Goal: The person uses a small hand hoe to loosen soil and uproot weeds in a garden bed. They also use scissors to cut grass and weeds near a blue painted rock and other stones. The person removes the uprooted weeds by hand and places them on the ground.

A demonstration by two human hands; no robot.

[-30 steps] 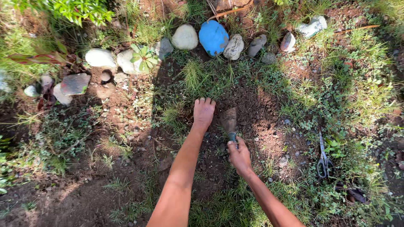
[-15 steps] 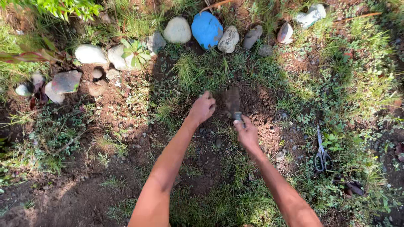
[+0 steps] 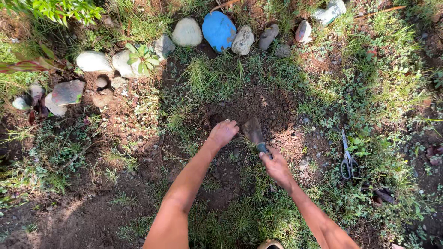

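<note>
Soil-caked trowel (image 3: pixel 254 131) gripped in right hand (image 3: pixel 276 167), fingers shut round handle; left hand (image 3: pixel 223 133) curled loosely, knuckles on dirt (image 3: pixel 272 108), blade just beside fingers.

At twelve o'clock we see a bright blue stone (image 3: pixel 218 30) among pale grey and white stones (image 3: pixel 187 32). Our trowel (image 3: pixel 253 131) has a rusty brown blade and teal handle. The soil (image 3: pixel 272 108) is dark brown, the grass (image 3: pixel 203 78) green. At three o'clock lie black-handled scissors (image 3: pixel 347 159).

Dull metal trowel (image 3: pixel 253 130), crumbly matt soil (image 3: pixel 272 108)
</note>
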